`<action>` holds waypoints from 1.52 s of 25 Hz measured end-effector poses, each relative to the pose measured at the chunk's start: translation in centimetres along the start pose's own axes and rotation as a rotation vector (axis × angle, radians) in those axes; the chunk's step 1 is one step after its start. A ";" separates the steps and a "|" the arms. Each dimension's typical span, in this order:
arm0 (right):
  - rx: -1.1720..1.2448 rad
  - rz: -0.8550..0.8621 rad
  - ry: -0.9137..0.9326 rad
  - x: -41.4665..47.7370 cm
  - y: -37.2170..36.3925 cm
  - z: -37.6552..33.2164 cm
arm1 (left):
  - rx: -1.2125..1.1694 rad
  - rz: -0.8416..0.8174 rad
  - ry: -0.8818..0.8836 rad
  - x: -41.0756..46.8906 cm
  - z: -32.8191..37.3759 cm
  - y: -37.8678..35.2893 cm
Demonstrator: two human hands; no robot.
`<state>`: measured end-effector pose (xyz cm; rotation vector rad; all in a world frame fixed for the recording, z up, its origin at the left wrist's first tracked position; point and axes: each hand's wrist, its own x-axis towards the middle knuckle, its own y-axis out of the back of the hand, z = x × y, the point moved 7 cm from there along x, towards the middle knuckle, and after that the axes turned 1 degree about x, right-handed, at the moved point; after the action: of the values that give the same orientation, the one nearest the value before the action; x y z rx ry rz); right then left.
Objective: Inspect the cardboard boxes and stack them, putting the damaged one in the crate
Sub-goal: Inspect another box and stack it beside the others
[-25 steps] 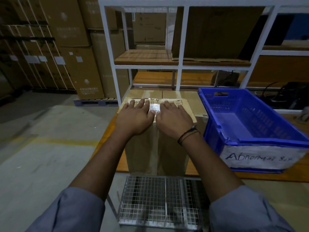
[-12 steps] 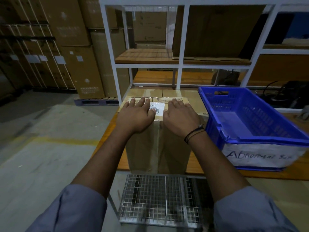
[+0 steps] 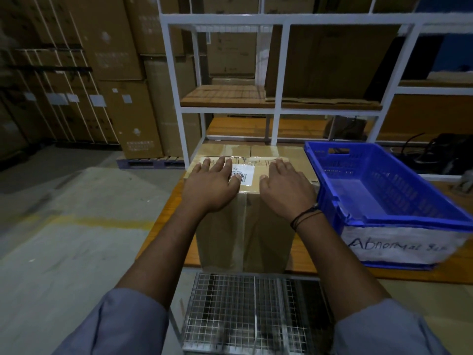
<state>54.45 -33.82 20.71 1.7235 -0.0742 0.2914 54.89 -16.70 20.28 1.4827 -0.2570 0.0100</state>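
While both palms lie flat on the top of the tall brown cardboard box (image 3: pixel 245 226) sealed with clear tape, the step in hand looks like inspection by touch. The left hand (image 3: pixel 215 183) rests with fingers spread and straight, its thumb over the white barcode label (image 3: pixel 243 174); the right hand (image 3: pixel 284 188) lies the same way near the box's right edge. Neither grips anything. No dent or tear shows on the faces in view, so the next move likely calls for sliding the hands down to the sides to turn or lift it. A second brown cardboard box (image 3: pixel 256 149) stands touching just behind, and the blue plastic crate (image 3: pixel 332 208) with a handwritten white label sits just beside on the right. All rest on an orange-brown wooden table (image 3: pixel 422 276) under a white metal shelf frame (image 3: pixel 277 73). A wire mesh cart (image 3: pixel 243 316) stands in front, and large stacked cartons (image 3: pixel 128 111) line the dim warehouse's grey concrete floor (image 3: pixel 76 221).
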 end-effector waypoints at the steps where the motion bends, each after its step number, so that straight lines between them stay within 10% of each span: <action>1: 0.001 0.008 0.002 -0.2 -0.1 0.0 | 0.004 -0.001 -0.002 -0.1 -0.1 -0.1; 11: 0.059 -0.047 0.053 -0.3 -0.6 -0.1 | 0.008 0.007 0.008 -0.4 -0.3 -0.7; 15: 0.506 -0.001 0.039 -0.5 0.0 2.9 | -0.023 0.015 -0.013 -0.9 -0.5 -0.1; 18: 1.108 0.099 -0.377 -3.6 -3.3 6.4 | -0.130 0.003 -0.012 -1.5 -2.3 0.4; 25: 1.486 -0.299 -0.626 -9.0 -12.2 3.7 | -0.381 0.039 0.035 -4.6 -7.2 1.3; 38: 0.467 0.056 -0.387 -5.2 -4.5 7.7 | -1.257 0.037 0.191 -3.5 -5.7 -3.1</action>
<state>51.51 -41.13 14.05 2.2277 -0.3612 0.0082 52.91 -10.81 16.24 0.2222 -0.0868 0.0157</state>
